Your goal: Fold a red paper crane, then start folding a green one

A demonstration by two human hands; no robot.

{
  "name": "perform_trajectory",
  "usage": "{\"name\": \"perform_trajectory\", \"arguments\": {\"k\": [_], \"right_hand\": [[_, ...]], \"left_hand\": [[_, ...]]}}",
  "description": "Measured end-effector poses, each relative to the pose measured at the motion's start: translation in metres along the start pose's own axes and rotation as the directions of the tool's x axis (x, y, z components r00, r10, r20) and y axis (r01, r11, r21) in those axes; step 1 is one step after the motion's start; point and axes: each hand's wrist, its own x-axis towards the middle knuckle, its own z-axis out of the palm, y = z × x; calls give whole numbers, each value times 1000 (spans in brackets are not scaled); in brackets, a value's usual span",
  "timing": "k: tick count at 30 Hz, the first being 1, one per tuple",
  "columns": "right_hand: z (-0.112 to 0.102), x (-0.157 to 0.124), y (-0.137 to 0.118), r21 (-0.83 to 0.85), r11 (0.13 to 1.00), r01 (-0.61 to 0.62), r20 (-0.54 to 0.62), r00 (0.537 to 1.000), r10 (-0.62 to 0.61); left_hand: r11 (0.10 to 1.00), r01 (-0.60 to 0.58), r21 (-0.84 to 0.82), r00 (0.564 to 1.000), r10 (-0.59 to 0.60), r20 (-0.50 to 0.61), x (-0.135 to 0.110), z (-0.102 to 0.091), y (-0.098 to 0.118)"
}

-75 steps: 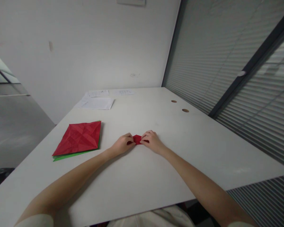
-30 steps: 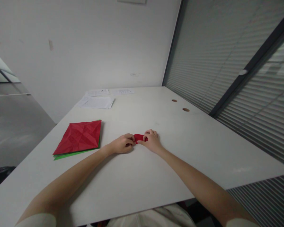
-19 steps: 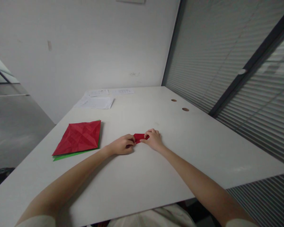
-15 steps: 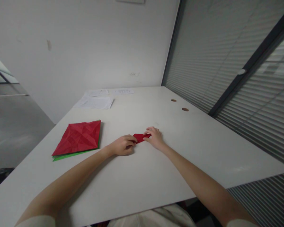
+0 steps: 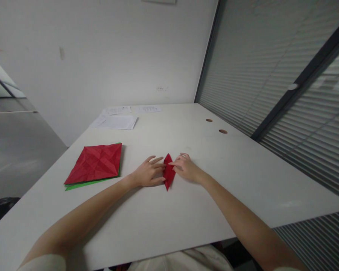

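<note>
A small folded red paper lies on the white table between my hands, shaped like a narrow diamond with points toward and away from me. My left hand rests at its left edge, fingers spread, the fingertips touching the paper. From the right, my right hand reaches over with its index fingertip on the paper's upper face; its other fingers are loosely bent. Neither hand is wrapped around the paper.
Left of my hands lies a stack of creased red and green paper sheets. White printed papers are at the table's far left. Two round holes pierce the tabletop near the blinds on the right.
The folded red paper has turned from lying sideways to pointing toward and away from me. My left fingers have spread from a curled grip, and the right index finger now presses on the paper.
</note>
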Motion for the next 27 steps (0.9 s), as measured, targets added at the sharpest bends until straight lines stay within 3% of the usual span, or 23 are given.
{"name": "perform_trajectory", "arguments": {"k": [7,13,17,22,27], "right_hand": [[7,2,4,55,995,88,23,996,-90],[1,1,5,216,966,141,124,978,-170],[-2,1,-2,207,969,136,144,975,-167],[0,1,-9,166,981,102,118,985,-123],[6,1,-3,210,972,102,93,988,-124]], "left_hand": [[989,144,-39,990,-143,17,0,11,-4],[995,66,-68,997,-64,33,0,6,-7],[990,140,-5,990,-140,19,3,2,-2],[980,198,12,980,-198,14,5,13,-5],[985,141,-103,988,-146,-44,1,16,-11]]}}
